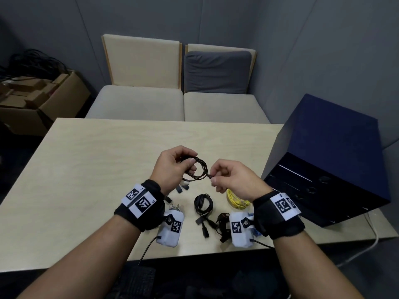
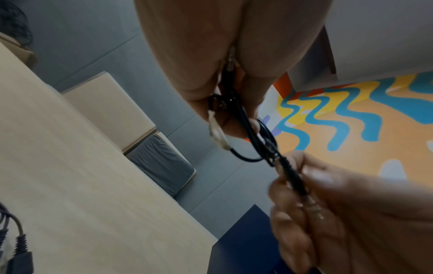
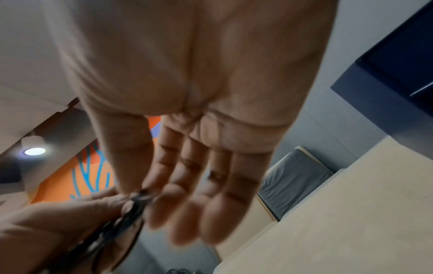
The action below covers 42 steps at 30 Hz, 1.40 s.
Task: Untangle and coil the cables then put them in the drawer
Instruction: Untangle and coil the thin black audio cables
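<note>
dark coiled cable (image 1: pixel 197 171) held upright in left hand (image 1: pixel 172 169); right hand (image 1: pixel 231 176) fingers pinch its plug, pointing left.

light wooden table (image 1: pixel 90 169) in the foreground. behind its far edge, two beige upholstered seats (image 1: pixel 179 104) side by side, the right one backed by a grey cushion (image 1: pixel 217 72). open cardboard box (image 1: pixel 41 98) on the floor at far left, holding smaller cartons. grey panelled wall (image 1: pixel 216 18) behind. orange, yellow and blue wavy mural (image 2: pixel 351 118) and a lit ceiling lamp (image 3: pixel 34 151) overhead in the wrist views.
</note>
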Tool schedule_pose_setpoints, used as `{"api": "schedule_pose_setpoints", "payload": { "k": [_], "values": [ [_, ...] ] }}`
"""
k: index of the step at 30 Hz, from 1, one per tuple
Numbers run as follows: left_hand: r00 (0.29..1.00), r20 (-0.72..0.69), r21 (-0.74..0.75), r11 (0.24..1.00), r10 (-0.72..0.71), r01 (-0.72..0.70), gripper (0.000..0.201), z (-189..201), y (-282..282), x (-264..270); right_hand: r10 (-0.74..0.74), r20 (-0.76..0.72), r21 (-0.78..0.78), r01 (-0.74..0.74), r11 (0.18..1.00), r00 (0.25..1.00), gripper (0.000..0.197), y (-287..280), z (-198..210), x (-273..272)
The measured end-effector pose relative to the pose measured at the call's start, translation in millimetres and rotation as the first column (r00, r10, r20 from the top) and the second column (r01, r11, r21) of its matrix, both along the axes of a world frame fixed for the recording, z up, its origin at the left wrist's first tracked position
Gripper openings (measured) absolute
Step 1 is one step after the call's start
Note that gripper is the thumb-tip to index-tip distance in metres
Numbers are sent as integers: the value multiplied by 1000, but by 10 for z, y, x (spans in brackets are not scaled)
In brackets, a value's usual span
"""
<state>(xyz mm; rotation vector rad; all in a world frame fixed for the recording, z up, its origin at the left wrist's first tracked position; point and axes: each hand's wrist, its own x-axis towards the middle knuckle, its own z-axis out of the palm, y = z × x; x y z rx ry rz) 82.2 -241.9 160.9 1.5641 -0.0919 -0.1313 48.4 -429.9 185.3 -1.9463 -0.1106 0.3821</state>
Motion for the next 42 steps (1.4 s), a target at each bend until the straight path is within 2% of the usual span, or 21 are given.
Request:
{"api": "schedule_pose_setpoints", "payload": {
  "k": [2, 4, 6, 9, 11, 15, 18, 25, 31, 35, 39, 42],
  "values": [
    [999, -11, -7, 999, -37, 37, 19, -8, -19, -5, -5, 15, -44, 6, 999, 1000, 10, 41, -25, 6],
    [997, -22, -25, 997, -71, 70, 17, -13, -35, -12, -109, 55, -24, 111, 994, 992, 19, 64, -39, 30],
    [995, -36, -43, 995, -91, 89, 16, -20, -51, -7, -191, 78, 16, 190, 982, 978, 18, 93, -53, 53],
    [992, -65, -54, 993, -110, 107, 15, -50, -49, 16, -197, 46, 66, 194, 979, 979, 11, 176, -114, 59],
    [989, -76, -30, 992, -126, 124, 13, -88, -23, 36, -244, 25, 94, 241, 966, 969, 7, 208, -155, 58],
    [979, -125, 52, 984, -163, 170, 27, -203, 92, 81, -329, 11, 75, 328, 942, 944, 7, 257, -270, 78],
    [972, -170, 72, 982, -162, 176, 23, -297, 160, 120, -398, -9, 80, 398, 914, 917, 6, 287, -369, 91],
    [957, -227, 86, 976, -179, 202, 25, -620, 101, 185, -471, -73, 46, 475, 879, 879, 4, 345, -663, 50],
    [927, -344, 91, 978, -146, 188, 16, -1019, -111, 346, -514, -153, -39, 514, 857, 844, 10, 104, -1087, 267],
    [912, -403, 247, 950, -77, 189, 14, -1311, -305, 580, -514, -231, -66, 514, 855, 826, 7, -94, -1371, 539],
    [896, -443, 373, 906, -15, 200, 28, -1485, -485, 795, -498, -302, -100, 492, 865, 813, 13, -179, -1671, 841],
    [890, -454, 464, 866, 49, 189, 30, -1593, -625, 918, -476, -357, -128, 462, 877, 804, 16, -229, -1880, 1063]
  ]
}}
